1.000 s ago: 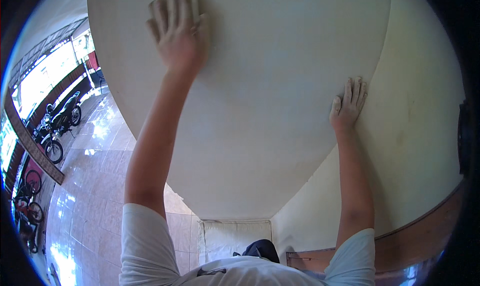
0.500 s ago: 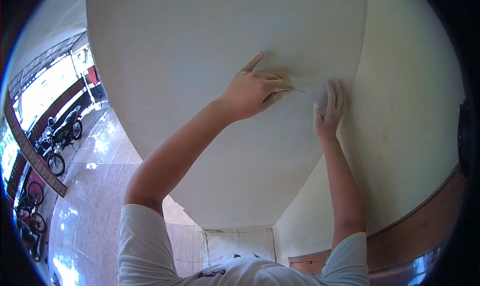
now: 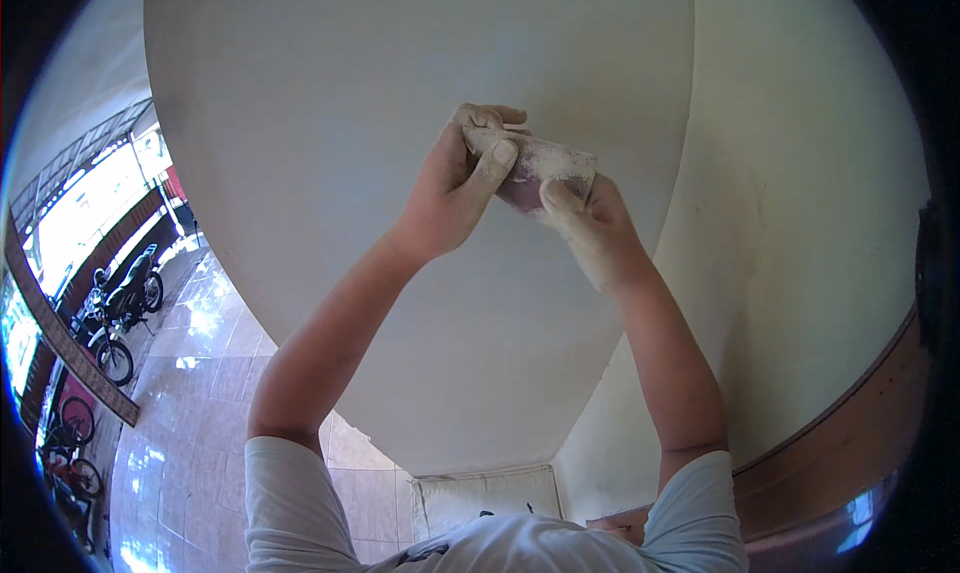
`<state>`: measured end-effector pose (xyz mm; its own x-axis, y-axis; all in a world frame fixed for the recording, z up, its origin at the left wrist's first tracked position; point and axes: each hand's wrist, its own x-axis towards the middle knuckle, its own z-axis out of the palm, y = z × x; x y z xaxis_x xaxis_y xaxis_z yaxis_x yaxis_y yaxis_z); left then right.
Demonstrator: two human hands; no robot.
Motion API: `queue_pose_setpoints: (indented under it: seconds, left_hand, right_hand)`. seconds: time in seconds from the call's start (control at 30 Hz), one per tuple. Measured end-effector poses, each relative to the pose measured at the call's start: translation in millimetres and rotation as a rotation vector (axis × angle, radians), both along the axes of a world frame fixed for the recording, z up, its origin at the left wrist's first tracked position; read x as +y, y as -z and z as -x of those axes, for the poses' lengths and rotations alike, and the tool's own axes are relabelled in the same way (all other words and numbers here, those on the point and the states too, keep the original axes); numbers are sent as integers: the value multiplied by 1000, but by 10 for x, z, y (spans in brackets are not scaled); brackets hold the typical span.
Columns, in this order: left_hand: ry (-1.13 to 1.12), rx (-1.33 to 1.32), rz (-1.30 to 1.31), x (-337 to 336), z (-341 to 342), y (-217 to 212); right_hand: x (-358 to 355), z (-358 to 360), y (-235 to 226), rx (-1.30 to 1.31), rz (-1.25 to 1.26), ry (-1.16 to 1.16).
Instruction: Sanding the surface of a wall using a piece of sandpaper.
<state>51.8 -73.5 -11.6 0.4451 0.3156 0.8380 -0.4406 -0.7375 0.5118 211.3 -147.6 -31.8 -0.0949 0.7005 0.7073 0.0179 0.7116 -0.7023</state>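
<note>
A piece of sandpaper (image 3: 548, 163), dark reddish-brown under patches of white dust, is held up between both hands in front of a smooth pale wall surface (image 3: 330, 103). My left hand (image 3: 445, 183) grips its left end, thumb across the dusty face and fingers behind. At the right end, my right hand (image 3: 597, 231) pinches the lower corner with the thumb on the near side; its other fingers are mostly hidden by the sheet. White dust coats the fingers and thumbs of both hands.
A cream wall (image 3: 800, 193) meets the pale surface on the right, with a brown wooden piece (image 3: 850, 433) low down. Below me is a pale cushion (image 3: 490, 498). Shiny floor tiles (image 3: 200, 403) extend left, toward a parked motorcycle (image 3: 125, 303) and a bicycle (image 3: 75, 453).
My left hand has come off the pale surface with the sandpaper, turning its dusty face into view. My right hand has left the surface, moved left and taken the sheet's other end.
</note>
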Motion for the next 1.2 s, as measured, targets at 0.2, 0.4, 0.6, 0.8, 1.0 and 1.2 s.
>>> queue_pose_setpoints:
  seconds: [0.2,0.4,0.6,0.8,1.0,1.2]
  left_hand:
    - [-974,89,-805,199,343,-308]
    - [-1696,134,-1016,610,521,-334]
    - [-1654,134,-957,618,576,-309]
    - [-1661,102,-969,658,638,-340]
    - [-1649,87,-975,649,563,-368]
    - [-1673,92,-947,642,600,-341]
  right_hand:
    - [32,-162,-197,-375,-272,594]
    - [902,-911,-441,-439,-878,1275]
    - [1015,-885,-370,-910,-818,1341]
    - [1082,-879,-450,-741,-838,1372]
    - [1126,-914,-548,-490,-842,1387]
    - [1130,-935,-566,-445,-851,1369]
